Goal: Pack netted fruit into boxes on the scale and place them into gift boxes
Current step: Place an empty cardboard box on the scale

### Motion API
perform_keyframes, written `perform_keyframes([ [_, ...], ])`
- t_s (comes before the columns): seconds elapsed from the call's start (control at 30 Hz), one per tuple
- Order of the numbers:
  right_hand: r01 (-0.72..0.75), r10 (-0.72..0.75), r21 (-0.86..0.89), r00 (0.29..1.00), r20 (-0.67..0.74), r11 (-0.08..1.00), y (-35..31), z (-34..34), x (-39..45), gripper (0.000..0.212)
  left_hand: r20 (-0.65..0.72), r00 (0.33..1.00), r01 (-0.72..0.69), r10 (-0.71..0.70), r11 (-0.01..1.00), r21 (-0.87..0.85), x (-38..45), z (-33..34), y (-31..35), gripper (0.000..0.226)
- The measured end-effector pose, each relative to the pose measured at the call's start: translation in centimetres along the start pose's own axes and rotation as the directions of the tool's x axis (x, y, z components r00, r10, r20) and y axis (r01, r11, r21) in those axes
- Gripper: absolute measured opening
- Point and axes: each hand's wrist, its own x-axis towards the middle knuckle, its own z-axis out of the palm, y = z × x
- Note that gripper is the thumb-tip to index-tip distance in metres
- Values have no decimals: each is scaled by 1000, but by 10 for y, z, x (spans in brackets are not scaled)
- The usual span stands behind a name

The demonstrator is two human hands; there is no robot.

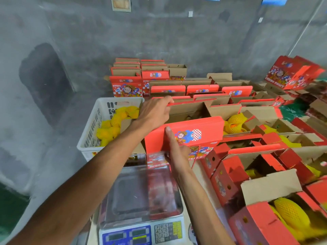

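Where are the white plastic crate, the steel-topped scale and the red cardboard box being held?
white plastic crate point(88, 137), head view, slotted side wall
steel-topped scale point(131, 197), head view, bare platter
red cardboard box point(208, 128), head view, near flap

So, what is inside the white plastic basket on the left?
The white basket holds yellow foam-netted fruit, piled toward its near and right side. The left hand and forearm cover its right corner, so what lies there cannot be seen.
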Motion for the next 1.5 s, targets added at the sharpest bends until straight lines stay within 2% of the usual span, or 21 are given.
perform_keyframes([
  [0.13,12,-12,-5,999,37,1000,17,5,-38,107,27,999,32,-32,999,6,-33,-17,-10,29],
  [0.27,-33,35,-26,997,70,999,30,12,-67,113,47,997,68,-69,997,20,-61,-34,-24,27],
  [0.47,-90,91,-11,988,124,996,55,28,-100,105,118,989,91,-94,995,30,-95,-44,-41,24],
  [0.57,-134,136,-22,981,137,991,68,34,-112,122,147,982,113,-116,993,28,-111,-43,-54,22],
  [0.8,-199,220,-149,965,140,969,89,48,-124,139,184,971,164,-155,986,-37,-133,-33,-80,17],
  [0.97,-177,207,-181,965,162,967,98,52,-127,131,230,955,206,-185,976,-70,-141,-22,-97,16],
  [1.3,-207,227,-101,937,264,973,90,59,-128,120,278,947,180,-162,983,-43,-130,-19,-115,14],
  [1.43,-192,212,-97,937,277,977,87,61,-131,105,296,943,177,-155,983,-48,-123,-18,-118,15],
  [1.5,-200,228,-124,931,286,972,86,66,-133,120,306,939,181,-158,982,-49,-121,-19,-119,15],
])
